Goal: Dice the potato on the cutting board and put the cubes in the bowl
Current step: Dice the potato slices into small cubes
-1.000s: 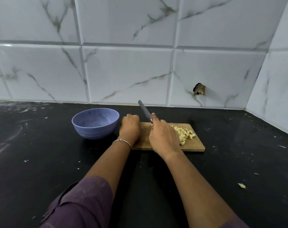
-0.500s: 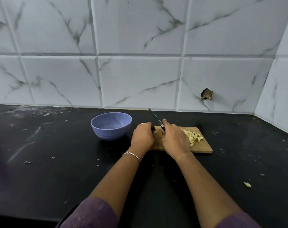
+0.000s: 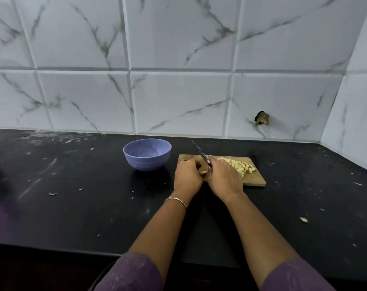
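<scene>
The last uncut piece of potato [image 3: 203, 172] lies on the near left part of the cutting board [image 3: 257, 180]. Only a pale sliver of it shows in the gap between the two hands. The left hand [image 3: 188, 175] sits over it from the left, its fingers [image 3: 190, 164] curled down and holding the piece. The right hand [image 3: 225, 177] is just beside it on the right, almost touching the left hand. Its fingers are wrapped round the handle of a knife [image 3: 200, 152], and the handle itself is hidden in the grip. The blade points away and to the left, rising above the board's far edge, with its heel down by the potato piece.

Just right of the right hand, a heap of pale cubes [image 3: 242, 166] lies on the far right half of the board. A blue bowl [image 3: 147, 163] stands on the black worktop [image 3: 73, 198] near the board's left end, apart from it. I cannot tell if there is anything in it.

A thin bracelet [image 3: 176, 200] circles the left wrist, and both arms wear purple sleeves [image 3: 132, 271]. One stray bit of potato [image 3: 303, 220] lies on the worktop well to the near right. White marbled tiles [image 3: 178, 91] back the worktop.
</scene>
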Motion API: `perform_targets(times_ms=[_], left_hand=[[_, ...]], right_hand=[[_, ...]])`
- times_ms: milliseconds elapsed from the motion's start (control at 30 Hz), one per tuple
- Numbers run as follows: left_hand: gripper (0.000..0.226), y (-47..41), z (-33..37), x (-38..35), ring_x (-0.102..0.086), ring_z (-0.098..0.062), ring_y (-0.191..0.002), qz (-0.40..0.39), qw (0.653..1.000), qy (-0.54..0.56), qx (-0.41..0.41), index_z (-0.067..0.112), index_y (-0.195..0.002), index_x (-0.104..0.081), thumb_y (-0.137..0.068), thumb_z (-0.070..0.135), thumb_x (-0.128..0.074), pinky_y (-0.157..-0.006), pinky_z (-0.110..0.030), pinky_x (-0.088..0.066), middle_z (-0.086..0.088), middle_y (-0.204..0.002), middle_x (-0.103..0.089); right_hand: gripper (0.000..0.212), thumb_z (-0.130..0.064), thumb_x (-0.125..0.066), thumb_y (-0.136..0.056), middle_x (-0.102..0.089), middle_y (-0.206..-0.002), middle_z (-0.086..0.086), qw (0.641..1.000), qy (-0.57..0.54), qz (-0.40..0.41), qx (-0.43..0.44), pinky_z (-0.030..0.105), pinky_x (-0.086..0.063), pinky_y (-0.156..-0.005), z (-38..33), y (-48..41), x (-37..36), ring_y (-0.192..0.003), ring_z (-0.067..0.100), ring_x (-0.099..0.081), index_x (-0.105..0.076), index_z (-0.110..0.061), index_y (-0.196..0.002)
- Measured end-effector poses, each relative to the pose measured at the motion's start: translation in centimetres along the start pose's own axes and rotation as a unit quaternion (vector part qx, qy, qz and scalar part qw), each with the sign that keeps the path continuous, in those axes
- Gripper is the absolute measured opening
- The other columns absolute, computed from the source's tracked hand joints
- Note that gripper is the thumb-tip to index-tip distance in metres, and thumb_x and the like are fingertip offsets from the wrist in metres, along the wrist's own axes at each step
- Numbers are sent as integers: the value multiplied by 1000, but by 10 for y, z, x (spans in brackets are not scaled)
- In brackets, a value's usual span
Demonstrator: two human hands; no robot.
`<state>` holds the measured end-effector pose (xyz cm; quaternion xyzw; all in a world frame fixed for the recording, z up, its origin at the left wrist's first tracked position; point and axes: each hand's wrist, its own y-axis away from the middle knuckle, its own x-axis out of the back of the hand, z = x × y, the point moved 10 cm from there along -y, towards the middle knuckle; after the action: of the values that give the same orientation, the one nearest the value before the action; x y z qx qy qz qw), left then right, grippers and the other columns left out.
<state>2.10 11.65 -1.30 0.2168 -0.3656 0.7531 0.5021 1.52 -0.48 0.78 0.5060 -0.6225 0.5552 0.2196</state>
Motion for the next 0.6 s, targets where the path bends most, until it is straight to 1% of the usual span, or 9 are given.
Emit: perform_targets(times_ms=[100,233,333,467,533,600], left_hand=[[30,2,-3,0,-61,-25,-113,16,1000,-13,-7,14,-114,-72,-89,7,-57,-93,-30,-46,-8,-119,-68],[21,3,-7,0,-62,-24,-107,21,1000,-17,-4,15,-106,-75,-90,17,-62,-90,-31,-49,-8,-113,-70],[19,3,-8,1,-63,-22,-106,24,1000,-13,-8,15,-106,-75,-90,21,-66,-90,-31,-49,-6,-111,-70],[19,2,-9,1,-62,-22,-107,22,1000,-5,-11,14,-105,-75,-90,22,-66,-92,-32,-49,-6,-110,-71],[18,2,-9,2,-62,-23,-106,22,1000,-3,-14,14,-105,-76,-90,21,-66,-92,-32,-49,-6,-109,-72],[18,2,-9,2,-63,-22,-106,19,1000,-1,-14,15,-105,-76,-91,20,-66,-92,-32,-50,-5,-108,-72]], right_hand=[[41,-18,-46,-102,-62,-114,6,1000,-4,-7,-3,36,-48,-82,0,3,1,-104,25,-62,-48,-20,-143],[49,-17,-48,-101,-61,-115,6,1000,-20,-21,-3,37,-50,-87,0,11,3,-106,25,-60,-42,-21,-149],[50,-16,-48,-102,-62,-117,5,999,-30,-26,-3,35,-49,-88,2,19,7,-108,23,-60,-41,-24,-150],[47,-17,-47,-103,-63,-113,3,999,-41,-18,-3,33,-50,-85,6,34,17,-103,21,-61,-44,-25,-149],[46,-18,-47,-103,-62,-111,2,999,-44,-28,-7,33,-50,-82,8,42,18,-101,20,-60,-43,-26,-149],[46,-18,-46,-104,-61,-115,3,998,-48,-43,-10,34,-51,-82,10,50,18,-102,21,-60,-44,-27,-149]])
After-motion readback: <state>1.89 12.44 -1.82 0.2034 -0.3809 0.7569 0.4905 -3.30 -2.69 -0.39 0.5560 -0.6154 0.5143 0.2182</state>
